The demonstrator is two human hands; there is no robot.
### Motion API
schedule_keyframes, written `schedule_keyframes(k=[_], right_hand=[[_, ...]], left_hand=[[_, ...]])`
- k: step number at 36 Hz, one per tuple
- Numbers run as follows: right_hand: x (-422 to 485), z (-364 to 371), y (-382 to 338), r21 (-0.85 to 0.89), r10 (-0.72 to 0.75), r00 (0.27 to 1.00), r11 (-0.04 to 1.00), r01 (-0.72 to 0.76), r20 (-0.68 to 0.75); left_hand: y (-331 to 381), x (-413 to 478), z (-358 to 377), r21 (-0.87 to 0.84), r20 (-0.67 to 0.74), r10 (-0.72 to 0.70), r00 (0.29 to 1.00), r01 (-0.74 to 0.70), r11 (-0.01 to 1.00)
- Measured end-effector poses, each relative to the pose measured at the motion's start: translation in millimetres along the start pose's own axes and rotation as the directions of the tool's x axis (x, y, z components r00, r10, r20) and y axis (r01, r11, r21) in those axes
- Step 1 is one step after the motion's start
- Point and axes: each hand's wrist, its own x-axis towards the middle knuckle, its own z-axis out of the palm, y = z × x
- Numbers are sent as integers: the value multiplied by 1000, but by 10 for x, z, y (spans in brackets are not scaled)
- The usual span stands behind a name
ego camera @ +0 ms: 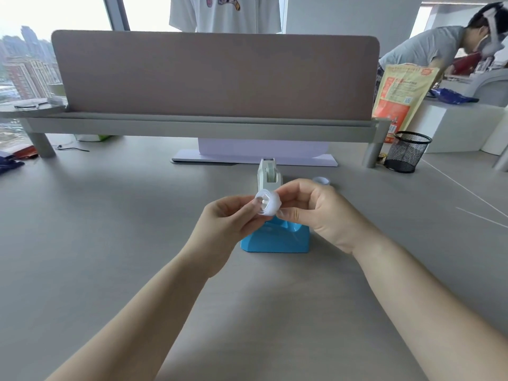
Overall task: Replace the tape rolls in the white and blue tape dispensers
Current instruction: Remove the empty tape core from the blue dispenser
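Both hands hold one clear tape roll [268, 202] with a white core hub in its middle, just above the blue tape dispenser [275, 239]. My left hand [228, 220] pinches its left side and my right hand [316, 209] grips its right side. The blue dispenser stands on the grey desk, its top partly hidden by my fingers. Behind it stands the white tape dispenser [268, 174], with a roll seated in it. Another clear tape roll [321, 180] lies on the desk behind my right hand.
A black mesh pen cup [406, 152] stands at the right under a grey shelf riser [192, 127] carrying a pink divider panel. A monitor base [255, 158] sits behind the white dispenser. An orange bag [398, 97] and a person are at the far right.
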Motion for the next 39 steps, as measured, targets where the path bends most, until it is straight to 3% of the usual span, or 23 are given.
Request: schedule_keyframes(k=[6, 13, 20, 25, 31, 36, 39], right_hand=[[-9, 16, -37, 38, -12, 1000, 999, 13, -29], [-34, -26, -36, -11, 20, 998, 1000, -21, -65], [-258, -296, -10, 6, 45, 978, 999, -45, -206], [-588, -636, 148, 41, 132, 912, 991, -125, -389], [-901, -1037, 341, 97, 216, 774, 975, -197, -595], [-1024, -1170, 456, 205, 267, 680, 964, -173, -683], [-1013, -1202, 484, 205, 271, 667, 963, -178, -694]], left_hand=[[30, -8, -3, -100, 75, -65, 995, 72, 992], [28, -15, -5, -61, 45, -42, 998, 44, 997], [15, -50, 144, 256, -90, 67, 994, -42, 966], [-126, -83, 517, 480, -21, 68, 997, -49, 876], [-474, -5, 1008, 680, 107, -11, 994, -65, 730], [-672, 157, 1318, 784, 62, 18, 998, -60, 618], [-791, 268, 1400, 833, 18, 52, 998, -44, 552]])
